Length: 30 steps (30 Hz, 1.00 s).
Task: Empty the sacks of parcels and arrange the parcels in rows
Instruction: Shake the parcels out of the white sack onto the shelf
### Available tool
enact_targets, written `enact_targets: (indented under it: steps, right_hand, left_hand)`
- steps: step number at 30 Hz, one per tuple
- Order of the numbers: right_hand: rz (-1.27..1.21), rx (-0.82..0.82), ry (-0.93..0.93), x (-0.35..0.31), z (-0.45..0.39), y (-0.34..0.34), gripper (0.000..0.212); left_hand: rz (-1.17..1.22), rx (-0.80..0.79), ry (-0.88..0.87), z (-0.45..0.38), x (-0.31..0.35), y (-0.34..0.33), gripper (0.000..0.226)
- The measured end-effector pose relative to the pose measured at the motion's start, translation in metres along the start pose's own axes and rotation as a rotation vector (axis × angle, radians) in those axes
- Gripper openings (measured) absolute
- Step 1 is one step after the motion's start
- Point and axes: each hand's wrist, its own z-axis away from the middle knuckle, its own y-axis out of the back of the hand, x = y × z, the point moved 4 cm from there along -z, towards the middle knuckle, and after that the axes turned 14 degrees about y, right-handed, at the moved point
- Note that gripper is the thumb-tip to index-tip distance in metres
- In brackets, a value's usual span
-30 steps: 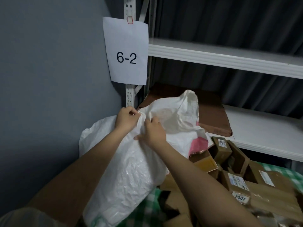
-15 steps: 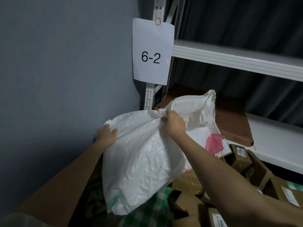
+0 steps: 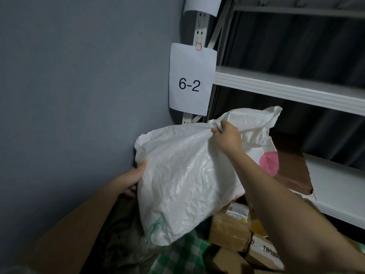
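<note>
A limp white woven sack (image 3: 183, 180) with a pink patch hangs in the air in front of the grey wall. My right hand (image 3: 227, 138) grips a bunched fold at its top edge. My left hand (image 3: 131, 179) holds the sack's left side lower down, thumb on the front, fingers behind it. Brown cardboard parcels (image 3: 230, 226) with white labels lie in a loose heap under and right of the sack, on a green checked cloth (image 3: 177, 258).
A white shelf rack (image 3: 286, 88) stands at the right, its post carrying a paper sign "6-2" (image 3: 190, 82). A flat brown cardboard sheet (image 3: 292, 171) lies on the lower shelf (image 3: 339, 192). The grey wall (image 3: 79, 95) closes the left side. Dark crumpled material (image 3: 122, 234) lies below my left arm.
My left hand has let go of the sack's top beside my right hand and slid down to its left side. The sack has spread wider and hangs higher; the view has turned left.
</note>
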Motion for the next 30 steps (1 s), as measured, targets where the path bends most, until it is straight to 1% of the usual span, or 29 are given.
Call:
enact_targets:
  steps: [2, 4, 7, 8, 9, 11, 14, 16, 18, 19, 21, 22, 25, 28, 30]
  right_hand:
    - [-0.039, 0.062, -0.023, 0.003, -0.001, 0.007, 0.018]
    - [-0.102, 0.137, -0.057, 0.009, -0.001, 0.014, 0.017]
    - [-0.200, 0.199, -0.090, 0.017, -0.003, 0.021, 0.019]
    - [-0.234, 0.209, -0.098, 0.018, -0.003, 0.021, 0.018]
    - [-0.265, 0.219, -0.105, 0.018, -0.003, 0.024, 0.018]
    - [-0.314, 0.227, -0.131, 0.018, -0.004, 0.024, 0.025]
    - [-0.362, 0.225, -0.174, 0.019, -0.010, 0.022, 0.028]
    - [-0.416, 0.226, -0.209, 0.017, -0.014, 0.020, 0.038]
    - [-0.443, 0.198, -0.244, 0.013, -0.015, 0.019, 0.047]
    - [-0.423, 0.173, -0.251, 0.010, -0.015, 0.017, 0.045]
    - [-0.390, 0.102, -0.262, 0.006, -0.015, 0.008, 0.041]
    - [-0.387, 0.064, -0.274, 0.002, -0.013, 0.002, 0.043]
    - [-0.432, -0.033, -0.297, -0.005, -0.006, -0.024, 0.050]
    - [-0.512, -0.074, -0.353, -0.010, 0.005, -0.045, 0.049]
    - [-0.570, -0.127, -0.409, -0.013, 0.010, -0.060, 0.052]
  left_hand:
    - [0.064, -0.014, -0.035, 0.008, 0.013, -0.004, 0.104]
    - [0.152, -0.015, -0.089, 0.016, 0.027, -0.005, 0.103]
    - [0.341, -0.045, -0.204, 0.026, 0.052, 0.002, 0.123]
    - [0.404, -0.052, -0.253, 0.031, 0.062, 0.003, 0.125]
    - [0.452, -0.064, -0.316, 0.038, 0.074, 0.005, 0.120]
    - [0.463, -0.035, -0.440, 0.057, 0.095, 0.009, 0.104]
    - [0.332, 0.064, -0.541, 0.079, 0.128, 0.022, 0.110]
    - [0.242, 0.141, -0.564, 0.088, 0.148, 0.036, 0.108]
    - [0.135, 0.215, -0.566, 0.103, 0.165, 0.044, 0.112]
    - [0.088, 0.258, -0.597, 0.112, 0.173, 0.044, 0.105]
    - [-0.021, 0.381, -0.684, 0.132, 0.187, 0.044, 0.081]
    - [-0.093, 0.447, -0.715, 0.139, 0.194, 0.042, 0.074]
    - [-0.299, 0.584, -0.771, 0.161, 0.208, 0.037, 0.071]
    - [-0.519, 0.678, -0.770, 0.173, 0.215, 0.030, 0.072]
    - [-0.638, 0.753, -0.815, 0.179, 0.218, 0.024, 0.074]
